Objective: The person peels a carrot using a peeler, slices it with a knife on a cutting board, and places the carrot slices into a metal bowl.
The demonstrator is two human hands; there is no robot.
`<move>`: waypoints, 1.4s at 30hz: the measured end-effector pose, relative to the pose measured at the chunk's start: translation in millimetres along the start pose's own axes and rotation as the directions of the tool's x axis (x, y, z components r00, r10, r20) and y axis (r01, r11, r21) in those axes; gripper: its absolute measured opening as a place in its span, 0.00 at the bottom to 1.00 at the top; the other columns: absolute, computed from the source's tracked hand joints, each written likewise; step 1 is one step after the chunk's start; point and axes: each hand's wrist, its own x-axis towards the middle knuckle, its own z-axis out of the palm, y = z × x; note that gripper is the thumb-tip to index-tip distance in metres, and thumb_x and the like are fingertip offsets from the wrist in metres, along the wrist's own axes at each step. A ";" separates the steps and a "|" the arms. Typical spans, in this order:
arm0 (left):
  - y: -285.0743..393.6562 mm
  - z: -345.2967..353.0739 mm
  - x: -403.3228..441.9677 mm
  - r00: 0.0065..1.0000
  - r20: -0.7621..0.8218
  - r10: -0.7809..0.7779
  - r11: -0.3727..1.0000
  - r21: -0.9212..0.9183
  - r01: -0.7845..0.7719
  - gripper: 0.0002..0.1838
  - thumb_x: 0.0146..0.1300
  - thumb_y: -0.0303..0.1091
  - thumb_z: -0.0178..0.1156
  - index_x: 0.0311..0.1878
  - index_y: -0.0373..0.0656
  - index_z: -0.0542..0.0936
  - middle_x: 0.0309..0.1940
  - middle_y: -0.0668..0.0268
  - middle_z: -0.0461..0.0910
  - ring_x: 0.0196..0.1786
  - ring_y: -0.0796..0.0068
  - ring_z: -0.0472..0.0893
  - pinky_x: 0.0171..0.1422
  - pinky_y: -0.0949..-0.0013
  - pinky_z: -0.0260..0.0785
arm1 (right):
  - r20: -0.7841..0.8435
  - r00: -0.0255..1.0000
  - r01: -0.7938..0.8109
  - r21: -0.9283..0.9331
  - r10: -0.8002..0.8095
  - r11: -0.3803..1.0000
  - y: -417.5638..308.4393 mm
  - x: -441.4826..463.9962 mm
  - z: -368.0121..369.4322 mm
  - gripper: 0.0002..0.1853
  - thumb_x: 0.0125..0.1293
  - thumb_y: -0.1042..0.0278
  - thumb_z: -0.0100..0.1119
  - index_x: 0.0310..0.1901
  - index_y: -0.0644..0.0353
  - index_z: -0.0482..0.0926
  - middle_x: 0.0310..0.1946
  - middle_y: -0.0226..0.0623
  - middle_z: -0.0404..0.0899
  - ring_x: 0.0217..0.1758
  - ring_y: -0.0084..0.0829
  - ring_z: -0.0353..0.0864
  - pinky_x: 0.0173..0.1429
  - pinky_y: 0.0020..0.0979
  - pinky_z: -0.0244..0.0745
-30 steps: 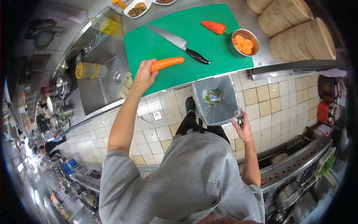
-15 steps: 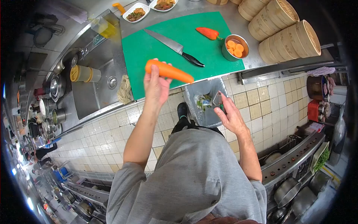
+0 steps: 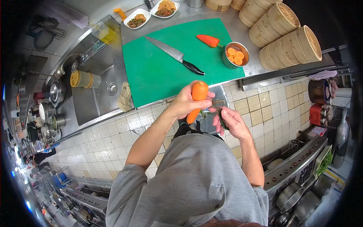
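My left hand [image 3: 184,103] is closed around a whole carrot [image 3: 199,92], held upright over the bin [image 3: 219,96]. Beside it, my right hand [image 3: 232,123] grips a peeler [image 3: 218,106] with a dark green handle, its blade end close to the left thumb and partly blurred. On the green cutting board [image 3: 151,79] lie a knife [image 3: 166,49] with a black handle and a red pepper [image 3: 208,40]. A metal bowl [image 3: 235,55] with several carrot slices stands at the board's right edge.
Left of the board is a sink [image 3: 96,99] with a cloth [image 3: 124,97] on its edge. Two white dishes of food [image 3: 137,19] stand behind the board. Bamboo steamers [image 3: 291,49] are stacked at the right. A stove [image 3: 298,162] is at lower right.
The carrot left the board in my left hand, moved right and turned from nearly level to upright. My right hand brought the peeler up from beside the bin to the carrot.
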 end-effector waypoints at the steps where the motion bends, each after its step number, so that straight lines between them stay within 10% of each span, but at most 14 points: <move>1: 0.3 2.3 0.0 0.998 0.051 -0.034 0.999 0.023 0.032 0.29 0.56 0.24 0.76 0.58 0.42 0.72 0.49 0.59 0.81 0.48 0.72 0.83 0.51 0.65 0.80 | 0.043 0.998 -0.043 0.052 0.041 0.998 0.7 -0.5 -1.3 0.30 0.81 0.44 0.45 0.65 0.65 0.73 0.38 0.33 0.82 0.33 0.23 0.82 0.30 0.24 0.78; 9: -11.9 6.1 1.6 0.992 -0.004 -0.125 0.981 0.148 0.124 0.25 0.56 0.21 0.71 0.56 0.42 0.74 0.41 0.64 0.81 0.41 0.72 0.84 0.39 0.69 0.76 | -0.077 0.990 -0.123 -0.041 0.120 0.991 8.1 2.4 2.2 0.28 0.80 0.47 0.50 0.66 0.64 0.71 0.37 0.36 0.82 0.29 0.27 0.83 0.29 0.27 0.80; 14: -16.9 18.3 8.3 0.959 -0.243 -0.148 0.983 0.074 0.170 0.22 0.56 0.23 0.70 0.53 0.43 0.75 0.36 0.66 0.80 0.35 0.75 0.82 0.38 0.69 0.75 | -0.185 0.905 0.130 -0.737 -0.382 0.664 9.5 0.9 2.7 0.29 0.71 0.60 0.66 0.68 0.63 0.69 0.47 0.43 0.81 0.41 0.38 0.85 0.43 0.37 0.81; 17: -19.7 22.0 12.2 0.956 -0.267 -0.122 0.989 0.047 0.139 0.19 0.57 0.26 0.71 0.50 0.43 0.75 0.36 0.66 0.80 0.34 0.76 0.81 0.38 0.68 0.75 | -0.197 0.885 0.083 -0.825 -0.422 0.559 2.5 -0.1 9.9 0.30 0.69 0.62 0.66 0.69 0.62 0.69 0.50 0.49 0.79 0.47 0.46 0.83 0.51 0.42 0.78; 24: -5.7 33.6 27.8 0.930 -0.336 -0.150 0.945 -0.325 0.035 0.25 0.70 0.57 0.64 0.54 0.47 0.73 0.45 0.67 0.78 0.49 0.72 0.81 0.47 0.64 0.76 | -0.277 0.865 0.033 -0.801 -0.419 0.598 -13.2 -6.0 4.2 0.30 0.74 0.62 0.58 0.73 0.64 0.63 0.50 0.52 0.79 0.51 0.51 0.82 0.54 0.44 0.78; 42: -22.3 41.0 45.6 0.979 -0.192 0.064 0.910 -0.391 -0.136 0.28 0.74 0.53 0.59 0.67 0.44 0.69 0.55 0.64 0.76 0.62 0.68 0.75 0.67 0.56 0.71 | -0.199 0.808 0.111 -0.873 -0.554 0.475 -14.6 5.3 22.5 0.29 0.74 0.63 0.56 0.73 0.61 0.66 0.38 0.50 0.78 0.38 0.54 0.82 0.41 0.48 0.79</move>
